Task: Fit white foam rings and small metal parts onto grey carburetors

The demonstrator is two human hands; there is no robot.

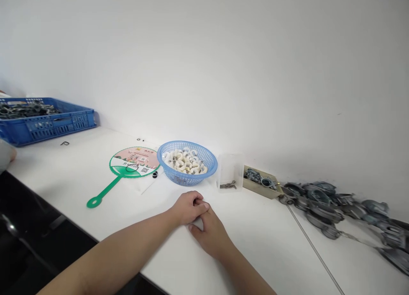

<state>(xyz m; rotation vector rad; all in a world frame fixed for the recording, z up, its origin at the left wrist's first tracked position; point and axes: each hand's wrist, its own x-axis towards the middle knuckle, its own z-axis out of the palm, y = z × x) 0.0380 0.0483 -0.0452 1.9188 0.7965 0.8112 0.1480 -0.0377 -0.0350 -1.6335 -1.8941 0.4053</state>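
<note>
The left hand (188,207) and right hand (211,234) rest together on the white bench (262,248), one over the other, with the fingers (202,206) curled narrowly and folded across each other. No held object shows, though the palms are hidden, so it is impossible to tell whether anything small lies between them.

Just beyond the hands sits a blue plastic basket (187,142), filled with curved white pieces (185,163) whose exact kind is unclear at this size. To its left lies a green-handled paper fan (134,160) on a sheet of white paper (148,185), with a small black ring (155,174) beside it.

To the right, a clear plastic box (229,171) holds a few small metal pins (228,185), and next to it a cardboard tray (260,188) holds grey metal parts (255,175). Farther right, a heap of cast metal parts (319,205) spreads along the wall, with a thin metal rod (315,250) lying in front of it.

At the far left stands a blue plastic crate (47,126) of dark metal parts (25,111), and a pale sleeve (4,156) enters at the frame's edge.
</note>
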